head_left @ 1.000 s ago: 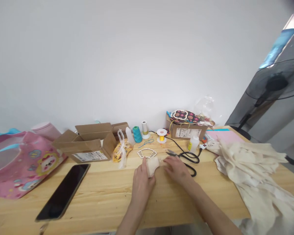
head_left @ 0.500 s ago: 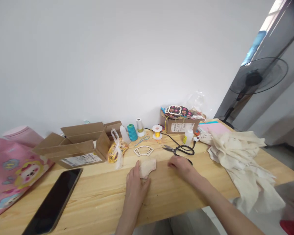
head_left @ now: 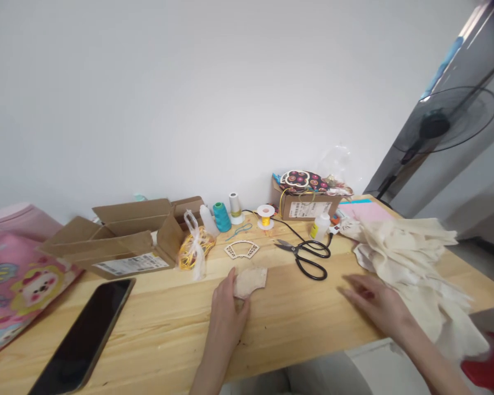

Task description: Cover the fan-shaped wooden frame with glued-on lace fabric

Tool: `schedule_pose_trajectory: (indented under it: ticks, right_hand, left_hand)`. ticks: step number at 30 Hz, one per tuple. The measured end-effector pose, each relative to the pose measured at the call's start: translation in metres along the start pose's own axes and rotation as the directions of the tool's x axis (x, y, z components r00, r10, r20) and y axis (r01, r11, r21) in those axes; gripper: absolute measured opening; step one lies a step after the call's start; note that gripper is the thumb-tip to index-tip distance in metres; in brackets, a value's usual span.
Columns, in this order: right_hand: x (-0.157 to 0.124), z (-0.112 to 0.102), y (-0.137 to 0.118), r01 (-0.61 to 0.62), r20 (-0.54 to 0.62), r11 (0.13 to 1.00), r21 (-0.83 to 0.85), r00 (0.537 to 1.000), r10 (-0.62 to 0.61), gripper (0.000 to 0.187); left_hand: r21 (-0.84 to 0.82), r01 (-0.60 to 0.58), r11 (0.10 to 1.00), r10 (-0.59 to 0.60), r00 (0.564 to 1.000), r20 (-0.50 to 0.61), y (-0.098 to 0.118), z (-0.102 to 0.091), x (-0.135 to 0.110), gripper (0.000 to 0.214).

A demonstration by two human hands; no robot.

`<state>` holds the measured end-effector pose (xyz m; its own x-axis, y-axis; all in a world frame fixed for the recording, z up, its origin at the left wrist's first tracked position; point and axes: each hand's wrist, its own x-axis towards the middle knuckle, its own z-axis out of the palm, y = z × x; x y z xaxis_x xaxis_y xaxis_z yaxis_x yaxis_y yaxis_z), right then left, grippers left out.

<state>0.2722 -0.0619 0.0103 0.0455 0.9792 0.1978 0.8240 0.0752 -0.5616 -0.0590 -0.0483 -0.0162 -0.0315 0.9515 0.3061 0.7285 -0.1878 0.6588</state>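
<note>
Lying on the worktop, find a cream patch, below the frame and left of the scissors, touching neither. Seems light and thin, probably soft at the surface yet firm enough to keep its curved outline. Unlikely to slip or break; might crease, or fray at the edge. Best taken flat at the free right end, or lightly by both ends.

At the patch's left side, see the left grip, in contact, with thumb and forefinger parted around the edge; cannot tell whether pinching or merely steadying it. Farther right, just beside the cream cloth, note the right grip, loosely spread, with nothing visible in it.

As for writing, cannot read any. On the left box and right box, spot white printed labels, too small to make out. On the bottle, see a yellow label, equally illegible. On the pink bag, notice a cartoon face and a blurred, letter-like mark.
</note>
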Motion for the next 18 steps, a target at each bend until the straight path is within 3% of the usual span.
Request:
schedule_pose_trajectory:
  ticks: [4,7,10,14,18]
  right_hand:
    - [-0.001,0.015,0.004,0.146,0.019,0.986,-0.077,0.989,-0.145,0.028]
    - [-0.005,0.023,0.005,0.158,-0.157,0.979,-0.126,0.972,-0.177,0.032]
    - [-0.011,0.025,0.004,0.166,-0.379,0.966,-0.2,0.896,-0.233,0.03]
    - [-0.015,0.023,0.001,0.281,-0.426,0.927,-0.247,0.828,-0.364,0.025]
    - [-0.011,0.022,0.0,0.147,-0.47,0.957,-0.25,0.845,-0.253,0.02]
  left_hand:
    - [-0.004,0.033,0.999,-0.033,0.999,-0.005,0.002,0.0,-0.002,0.054]
    - [-0.013,0.06,0.998,-0.06,0.998,-0.005,0.004,0.001,-0.002,0.049]
    - [-0.051,0.082,0.995,-0.082,0.997,-0.001,0.004,0.0,-0.003,0.049]
    - [-0.145,0.144,0.979,-0.151,0.988,-0.044,0.003,-0.002,-0.004,0.055]
    - [-0.288,0.211,0.934,-0.243,0.967,-0.079,0.002,-0.006,-0.005,0.05]
